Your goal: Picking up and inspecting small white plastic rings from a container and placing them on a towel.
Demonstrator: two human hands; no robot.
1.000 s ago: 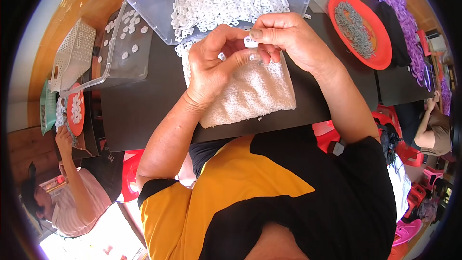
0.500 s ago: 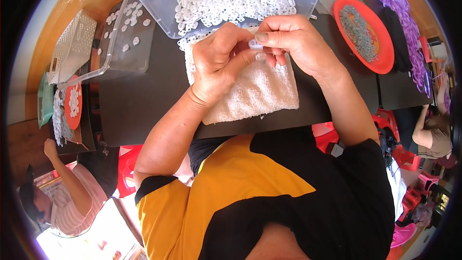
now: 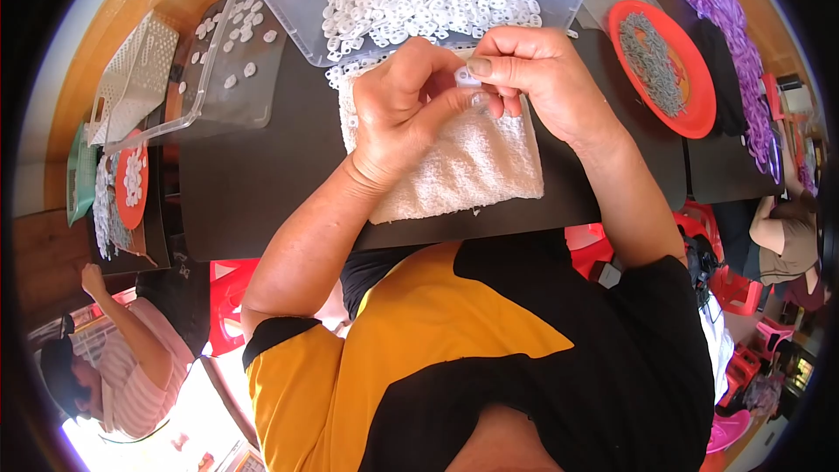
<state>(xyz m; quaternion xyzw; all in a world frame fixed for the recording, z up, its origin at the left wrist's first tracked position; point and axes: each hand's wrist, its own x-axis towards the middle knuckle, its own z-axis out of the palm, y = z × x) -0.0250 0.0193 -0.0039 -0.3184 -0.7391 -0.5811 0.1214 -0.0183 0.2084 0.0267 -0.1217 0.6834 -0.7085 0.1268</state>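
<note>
Between my two hands, over a cream towel [image 3: 463,179], is a small white plastic piece [image 3: 466,78] with holes in it. My right hand [image 3: 551,79] pinches its right side between thumb and fingers. From the other side my left hand [image 3: 393,109] closes in, its thumb and curled fingers at the piece; the tips are partly hidden. Just beyond the hands, a clear plastic bin [image 3: 288,9] tipped toward me holds a heap of similar white pieces [image 3: 433,0]. Some of them spill along the towel's far edge.
A red oval tray [image 3: 702,92] of small grey metal parts [image 3: 651,61] stands at right, beside purple strands [image 3: 738,61]. At left are a clear lid-like tray [image 3: 253,100] with scattered white pieces, and a white basket [image 3: 135,74]. Another person [image 3: 140,354] sits at lower left.
The white piece has turned slightly between my fingers and shows its face and hole more. Both hands stay nearly in place.
</note>
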